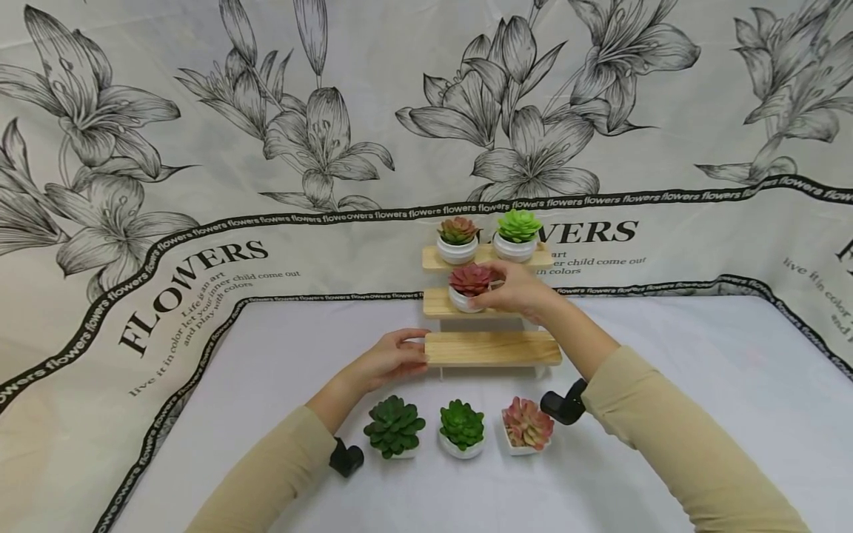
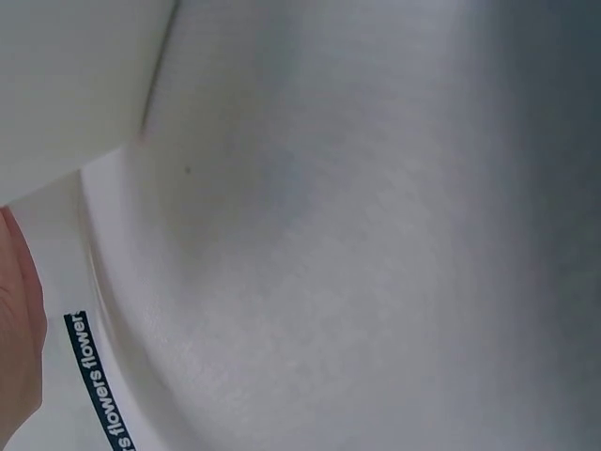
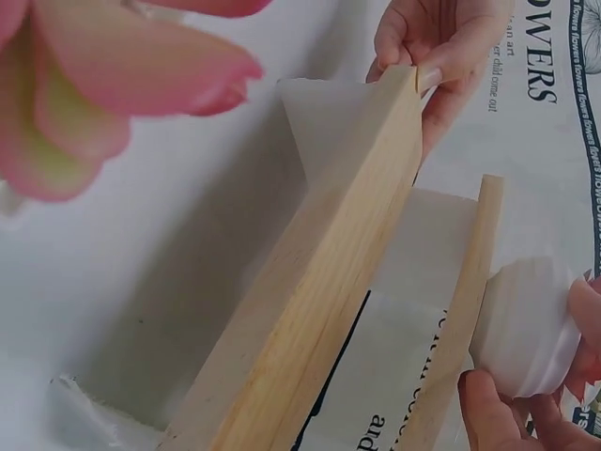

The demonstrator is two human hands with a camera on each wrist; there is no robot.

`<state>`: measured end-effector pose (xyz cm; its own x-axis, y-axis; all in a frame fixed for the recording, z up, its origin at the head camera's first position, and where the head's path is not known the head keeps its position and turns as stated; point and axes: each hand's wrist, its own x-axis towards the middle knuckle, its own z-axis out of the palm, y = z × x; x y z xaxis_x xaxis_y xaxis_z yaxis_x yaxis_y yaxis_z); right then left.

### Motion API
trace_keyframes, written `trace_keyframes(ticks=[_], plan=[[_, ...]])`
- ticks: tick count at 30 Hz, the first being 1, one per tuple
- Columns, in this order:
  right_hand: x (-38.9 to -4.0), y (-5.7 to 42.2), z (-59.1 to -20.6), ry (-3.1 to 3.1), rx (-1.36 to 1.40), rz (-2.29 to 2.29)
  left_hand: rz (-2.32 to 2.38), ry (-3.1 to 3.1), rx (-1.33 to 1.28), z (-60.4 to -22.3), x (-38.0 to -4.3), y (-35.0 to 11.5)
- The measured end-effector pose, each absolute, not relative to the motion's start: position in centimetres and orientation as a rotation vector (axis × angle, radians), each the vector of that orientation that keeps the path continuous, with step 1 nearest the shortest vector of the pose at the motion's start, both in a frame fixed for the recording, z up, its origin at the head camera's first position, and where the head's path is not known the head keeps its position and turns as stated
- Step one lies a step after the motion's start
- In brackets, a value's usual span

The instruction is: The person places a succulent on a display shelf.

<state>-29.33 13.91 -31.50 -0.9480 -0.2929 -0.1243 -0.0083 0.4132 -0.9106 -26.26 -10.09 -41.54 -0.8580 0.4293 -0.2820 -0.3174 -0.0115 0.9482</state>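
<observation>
Head view: on the white tablecloth (image 1: 280,355) I log a three-tier stand with pale wooden shelves (image 1: 493,349). Left hand (image 1: 389,357), fingers bent, grips the bottom shelf's left end. Right hand (image 1: 520,291), partly closed, pinches a red-leaved succulent in a round white pot (image 1: 469,279), at the middle shelf's left half.

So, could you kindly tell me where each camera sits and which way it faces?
Head: on the person's head, facing forward and down at the wooden shelves; sleeves, left fingers and right fingers show.
Left wrist: on that wrist, facing mostly pale cloth; a sliver of hand shows at left.
Right wrist: on that wrist, facing the shelves up close; left fingers show at top, right fingers at right.
Shared: head and right wrist both show left fingers gripping the lowest shelf, right fingers gripping the white pot.
</observation>
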Motion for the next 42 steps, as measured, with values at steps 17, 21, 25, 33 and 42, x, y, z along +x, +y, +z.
trace_keyframes(ticks=[17, 21, 25, 33, 42], plan=[[-27.9, 16.8, -31.6, 2.249, -0.402, -1.638, 1.912, 1.782, 0.061, -41.7, -26.5, -9.9], [-27.2, 17.8, -31.7, 2.243, -0.437, -1.63, 1.916, 1.784, 0.053, -41.9, -26.5, -9.8], [-26.5, 18.8, -31.9, 2.221, -0.445, -1.615, 1.918, 1.788, 0.062, -41.9, -26.4, -9.8], [-24.6, 20.6, -33.1, 2.142, -0.486, -1.658, 1.914, 1.777, 0.052, -41.8, -26.5, -9.8], [-22.1, 22.4, -34.6, 2.093, -0.563, -1.647, 1.912, 1.794, 0.059, -41.8, -26.5, -9.7]])
